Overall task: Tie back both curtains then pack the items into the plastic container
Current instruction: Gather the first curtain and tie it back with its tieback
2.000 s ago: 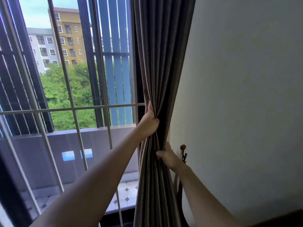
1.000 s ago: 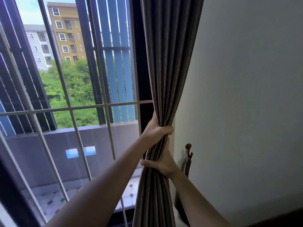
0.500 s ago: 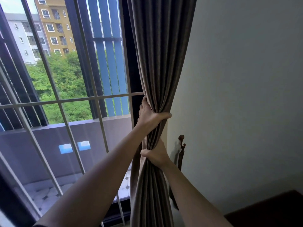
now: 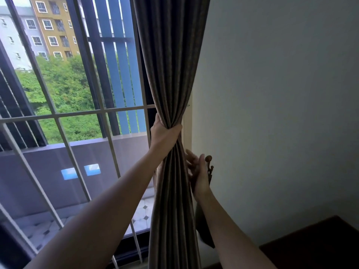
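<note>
Fig. My left hand [image 4: 165,133] is clamped round the gathered curtain [image 4: 171,65], which hangs at the right edge of the window [image 4: 77,113], next to the wall [image 4: 281,113]. My right hand [image 4: 198,173] holds nothing, its fingers loosely spread. It is just right of the curtain and in front of the wall hook [image 4: 209,158]. A dark strap [image 4: 203,230] hangs below the hook.
</note>
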